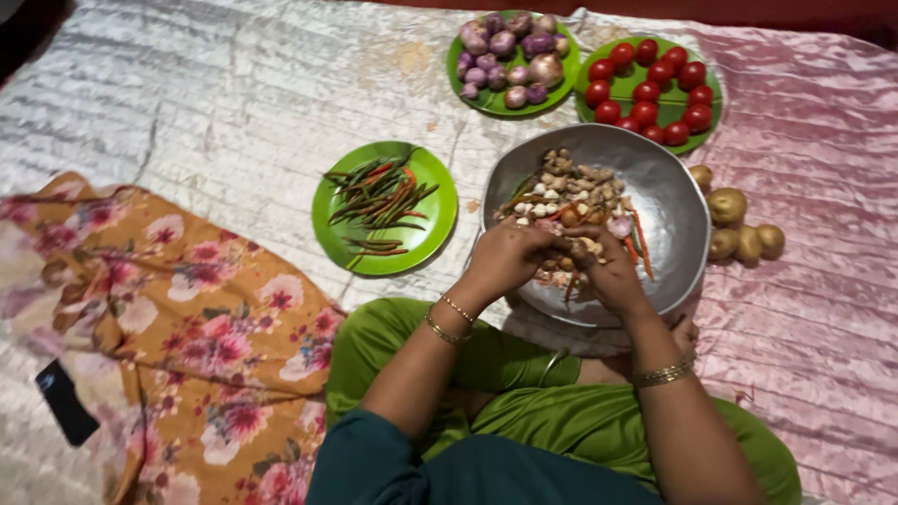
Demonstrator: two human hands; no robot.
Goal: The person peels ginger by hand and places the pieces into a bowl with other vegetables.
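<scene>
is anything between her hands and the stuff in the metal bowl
Nothing visible. The left hand and right hand are already over the near side of the metal bowl, fingers meeting on a small piece from the pile of garlic and peelings. What exactly they pinch is too small to tell.

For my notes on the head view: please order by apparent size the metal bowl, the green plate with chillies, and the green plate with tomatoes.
1. Metal bowl, clearly largest.
2. Green plate with chillies.
3. Green plate with tomatoes.
The two plates look nearly alike; the tomato plate lies farther from the camera, so their order is unsure.
</scene>
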